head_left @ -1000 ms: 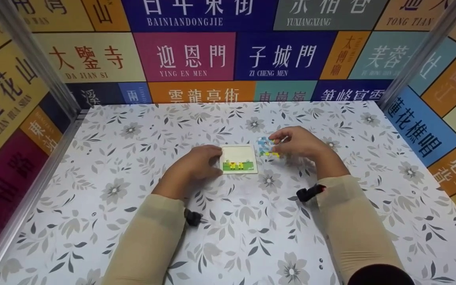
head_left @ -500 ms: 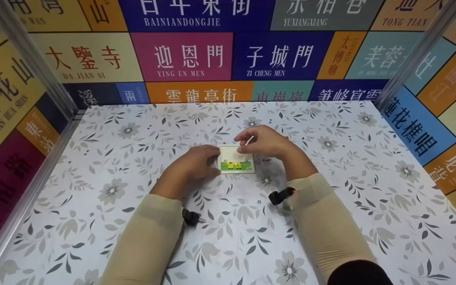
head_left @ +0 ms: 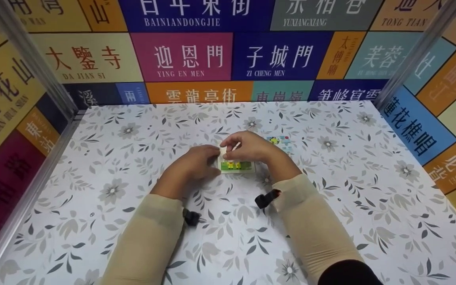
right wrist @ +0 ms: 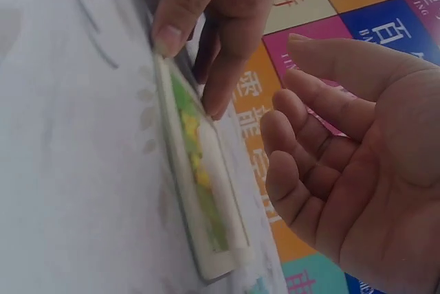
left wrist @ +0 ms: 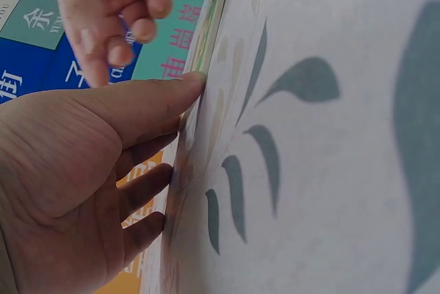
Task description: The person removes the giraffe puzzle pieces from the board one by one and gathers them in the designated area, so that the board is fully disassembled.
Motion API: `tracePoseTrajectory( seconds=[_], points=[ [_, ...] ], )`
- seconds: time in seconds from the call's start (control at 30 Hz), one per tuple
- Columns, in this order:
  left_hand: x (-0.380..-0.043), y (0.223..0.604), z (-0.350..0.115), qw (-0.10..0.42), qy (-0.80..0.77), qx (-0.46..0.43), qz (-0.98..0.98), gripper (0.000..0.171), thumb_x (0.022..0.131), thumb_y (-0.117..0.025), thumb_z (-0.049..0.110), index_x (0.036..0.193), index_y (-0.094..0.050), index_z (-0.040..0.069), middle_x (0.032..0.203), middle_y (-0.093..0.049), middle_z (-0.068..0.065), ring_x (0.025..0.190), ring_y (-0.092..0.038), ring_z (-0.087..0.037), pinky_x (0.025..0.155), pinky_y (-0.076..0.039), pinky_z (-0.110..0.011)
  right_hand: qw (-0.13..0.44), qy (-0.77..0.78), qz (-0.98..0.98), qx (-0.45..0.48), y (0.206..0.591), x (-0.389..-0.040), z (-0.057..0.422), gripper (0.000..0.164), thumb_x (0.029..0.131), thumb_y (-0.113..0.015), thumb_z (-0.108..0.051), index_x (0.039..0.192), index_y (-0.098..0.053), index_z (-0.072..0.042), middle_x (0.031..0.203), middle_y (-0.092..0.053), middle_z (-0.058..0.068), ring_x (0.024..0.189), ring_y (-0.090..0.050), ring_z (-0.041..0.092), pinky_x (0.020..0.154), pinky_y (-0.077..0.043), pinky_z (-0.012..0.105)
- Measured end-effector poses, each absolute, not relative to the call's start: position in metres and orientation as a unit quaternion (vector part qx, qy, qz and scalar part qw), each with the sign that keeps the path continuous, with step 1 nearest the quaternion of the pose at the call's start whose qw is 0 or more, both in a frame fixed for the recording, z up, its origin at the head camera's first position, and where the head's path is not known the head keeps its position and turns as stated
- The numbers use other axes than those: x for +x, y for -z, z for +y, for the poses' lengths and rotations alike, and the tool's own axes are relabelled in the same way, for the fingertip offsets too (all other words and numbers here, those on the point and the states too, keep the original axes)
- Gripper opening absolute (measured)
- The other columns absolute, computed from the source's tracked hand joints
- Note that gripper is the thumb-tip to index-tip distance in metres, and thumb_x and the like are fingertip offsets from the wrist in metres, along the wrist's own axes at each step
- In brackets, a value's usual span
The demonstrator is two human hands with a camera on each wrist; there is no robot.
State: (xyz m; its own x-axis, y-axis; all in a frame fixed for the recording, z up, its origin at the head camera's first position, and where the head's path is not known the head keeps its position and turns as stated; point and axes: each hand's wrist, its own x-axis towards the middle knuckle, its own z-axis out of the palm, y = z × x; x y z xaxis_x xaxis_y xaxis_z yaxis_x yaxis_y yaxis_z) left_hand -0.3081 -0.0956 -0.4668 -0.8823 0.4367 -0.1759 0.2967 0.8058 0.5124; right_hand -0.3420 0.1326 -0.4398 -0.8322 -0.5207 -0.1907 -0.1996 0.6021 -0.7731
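A small cream puzzle tray [head_left: 247, 170] lies flat on the table, with a green strip and yellow figures along its near side. My left hand [head_left: 196, 163] holds its left edge, thumb at the near corner and fingertips at the far one, as the right wrist view also shows on the tray [right wrist: 234, 225]. My right hand [head_left: 247, 148] hovers above the tray's upper part and covers some of it. Its fingers [right wrist: 289, 136] are loosely bent, thumb and index tip slightly apart, and no piece shows between them.
Blue, yellow and red puzzle pieces [head_left: 277, 140] lie right of the tray, partly behind the right hand. A white floral sheet [head_left: 228, 237] covers the table. Walls with colourful lettered panels [head_left: 184, 57] stand at the back and sides.
My right hand has moved left from the loose pieces to over the tray, uncovering some of those pieces. My left hand has stayed at the tray's left edge.
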Motion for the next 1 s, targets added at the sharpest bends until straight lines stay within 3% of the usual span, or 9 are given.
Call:
tracePoseTrajectory(
  seconds=[0.23, 0.6, 1.0],
  points=[
    [-0.308, 0.466, -0.095, 0.148, -0.231, 0.205, 0.94, 0.068, 0.097, -0.077, 0.03, 0.158, -0.053, 0.014, 0.167, -0.05, -0.006, 0.161, -0.037, -0.03, 0.136, -0.026, -0.047, 0.238, 0.388, 0.872, -0.18, 0.456, -0.345, 0.138, 0.038, 0.094, -0.082, -0.025, 0.129, -0.074, -0.015, 0.11, -0.071, 0.002, 0.098, -0.068, 0.017, 0.079, -0.057, 0.029],
    [-0.305, 0.466, -0.096, 0.149, -0.243, 0.192, 0.939, 0.069, 0.098, -0.077, 0.029, 0.16, -0.051, 0.016, 0.17, -0.046, -0.005, 0.163, -0.035, -0.029, 0.137, -0.025, -0.046, 0.254, 0.355, 0.877, -0.199, 0.462, -0.353, 0.139, 0.039, 0.091, -0.084, -0.019, 0.129, -0.075, -0.013, 0.109, -0.072, -0.001, 0.096, -0.065, 0.011, 0.083, -0.054, 0.024],
    [-0.307, 0.468, -0.098, 0.135, -0.239, 0.212, 0.938, 0.068, 0.098, -0.077, 0.028, 0.159, -0.052, 0.013, 0.168, -0.048, -0.008, 0.161, -0.037, -0.031, 0.136, -0.027, -0.047, 0.244, 0.313, 0.895, -0.207, 0.465, -0.347, 0.132, 0.041, 0.085, -0.087, -0.012, 0.125, -0.077, -0.014, 0.114, -0.074, 0.002, 0.102, -0.065, 0.015, 0.091, -0.055, 0.031]
  ],
)
